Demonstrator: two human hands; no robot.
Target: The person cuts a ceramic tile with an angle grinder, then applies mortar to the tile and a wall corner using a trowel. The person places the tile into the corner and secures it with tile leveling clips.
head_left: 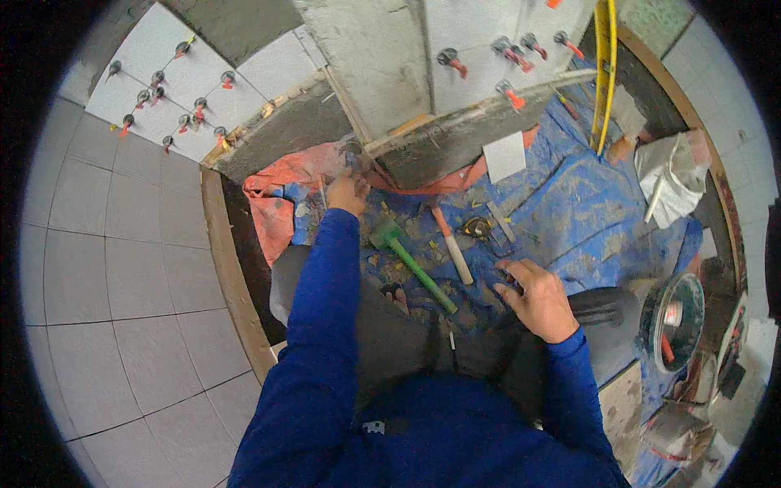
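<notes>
My left hand [348,193] reaches forward to the dusty floor sheet at the foot of the wall, close to a grey patch of debris. Its fingertips are blurred, and whether they hold anything is unclear. Over my thigh hovers my right hand [537,299], thumb and fingers apart with nothing visible between them. Between the hands lie a green mallet [419,272] and a tool with an orange and pale handle [452,246]. Beside them are a black and yellow tape measure [478,228] and a thin grey strip [501,221]. A white tile piece [504,158] leans near the wall base.
Tiles with red levelling clips [158,93] cover parts of the wall around a bare cement column [370,69]. A yellow level [604,77] stands upright at right. A blue tarp [582,220], white sack [671,179] and clear bucket [678,321] lie rightward; grey floor tiles [130,281] extend left.
</notes>
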